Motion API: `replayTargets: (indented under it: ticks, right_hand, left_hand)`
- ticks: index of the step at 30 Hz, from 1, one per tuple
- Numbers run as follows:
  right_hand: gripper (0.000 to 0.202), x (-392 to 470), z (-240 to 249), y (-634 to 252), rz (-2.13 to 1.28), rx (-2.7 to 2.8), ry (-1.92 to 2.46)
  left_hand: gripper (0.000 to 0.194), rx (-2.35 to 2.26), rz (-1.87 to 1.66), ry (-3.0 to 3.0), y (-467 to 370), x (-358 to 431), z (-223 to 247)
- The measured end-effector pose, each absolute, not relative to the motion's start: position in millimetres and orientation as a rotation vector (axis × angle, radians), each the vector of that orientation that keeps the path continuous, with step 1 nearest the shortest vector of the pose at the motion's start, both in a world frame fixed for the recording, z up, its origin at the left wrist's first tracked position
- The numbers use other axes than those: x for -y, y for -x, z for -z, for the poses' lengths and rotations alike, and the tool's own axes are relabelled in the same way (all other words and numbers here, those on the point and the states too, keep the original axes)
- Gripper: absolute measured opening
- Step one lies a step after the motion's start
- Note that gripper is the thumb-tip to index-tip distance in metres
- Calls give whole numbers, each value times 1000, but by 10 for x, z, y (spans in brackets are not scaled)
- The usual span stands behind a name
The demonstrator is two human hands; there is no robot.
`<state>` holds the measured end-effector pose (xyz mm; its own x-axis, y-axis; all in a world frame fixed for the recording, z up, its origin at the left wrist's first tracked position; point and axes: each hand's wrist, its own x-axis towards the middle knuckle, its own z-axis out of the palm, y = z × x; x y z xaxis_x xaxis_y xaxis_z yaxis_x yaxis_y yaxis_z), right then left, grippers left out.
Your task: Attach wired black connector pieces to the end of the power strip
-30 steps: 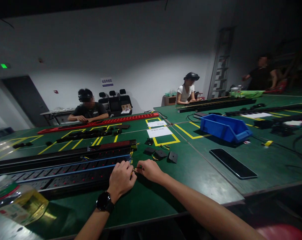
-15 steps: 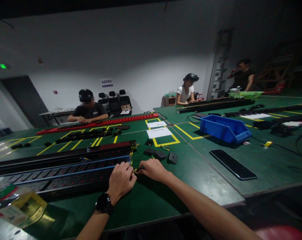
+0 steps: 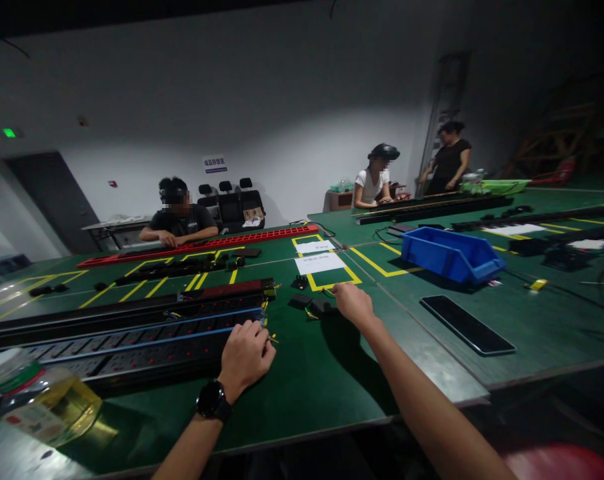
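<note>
My left hand (image 3: 247,355), with a black watch on the wrist, lies over the right end of a long black strip with red-dotted sockets (image 3: 172,353). Its fingers are curled together at the strip's end, where short yellow wires (image 3: 272,339) stick out. My right hand (image 3: 353,304) is over the table near small black blocks (image 3: 300,301) and short green-yellow wires. The fingers of that hand point down and away from me, and whatever is at their tips is too small to make out.
A bottle of yellow liquid (image 3: 65,410) stands at the lower left. A phone (image 3: 467,325) and a blue bin (image 3: 449,257) are on the right. Paper sheets (image 3: 322,262) lie ahead. Three people are across the table (image 3: 432,363).
My right hand has moved away from the strip's end, forward and to the right, to the black blocks. My left hand has stayed nearly in place. A person at the far right has moved left.
</note>
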<state>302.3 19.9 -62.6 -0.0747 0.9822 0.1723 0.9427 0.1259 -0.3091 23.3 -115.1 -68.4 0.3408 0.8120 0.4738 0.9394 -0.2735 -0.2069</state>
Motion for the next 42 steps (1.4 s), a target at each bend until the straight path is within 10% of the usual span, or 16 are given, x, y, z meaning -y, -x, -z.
replayTargets:
  ticks: [30, 42]
  right_hand:
    - [31, -373, 650, -3236, -442, 1879, 1513]
    - [43, -142, 624, -2719, -1180, 1718, 885]
  left_hand:
    - [32, 1503, 378, 2187, -244, 1167, 667]
    - [36, 1507, 374, 2191, -224, 1172, 678]
